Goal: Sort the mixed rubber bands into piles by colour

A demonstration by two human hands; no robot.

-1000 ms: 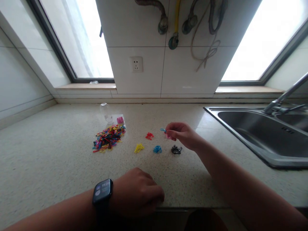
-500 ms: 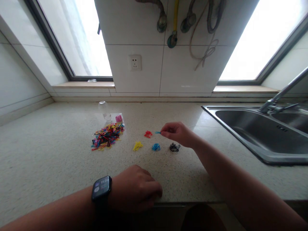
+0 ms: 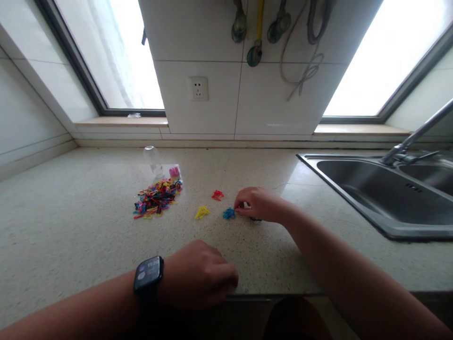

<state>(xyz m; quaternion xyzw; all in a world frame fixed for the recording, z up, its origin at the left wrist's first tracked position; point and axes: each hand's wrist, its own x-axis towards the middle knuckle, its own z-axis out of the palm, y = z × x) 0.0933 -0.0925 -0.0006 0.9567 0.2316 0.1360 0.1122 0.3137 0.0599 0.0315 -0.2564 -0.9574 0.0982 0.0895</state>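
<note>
My right hand (image 3: 260, 204) reaches in from the right, thumb and forefinger pinched at the edge of the small blue rubber band pile (image 3: 229, 213). The blue band in its fingertips merges with that pile. Under this hand, a black rubber band pile (image 3: 255, 218) is mostly hidden. A red pile (image 3: 217, 194) and a yellow pile (image 3: 202, 212) lie to the left. My left hand (image 3: 201, 276), a smartwatch (image 3: 148, 274) on its wrist, rests loosely fisted at the counter's front edge, with nothing visible in it.
Farther left lies a large heap of mixed-colour rubber bands (image 3: 157, 197). Behind it are a clear container (image 3: 153, 162) and a small pink piece (image 3: 174, 172). A steel sink (image 3: 354, 189) with a faucet (image 3: 403, 146) is set into the counter at right.
My right hand has moved down and slightly toward me, bringing the blue rubber band from beside the red pile to the blue pile. My left hand stays put.
</note>
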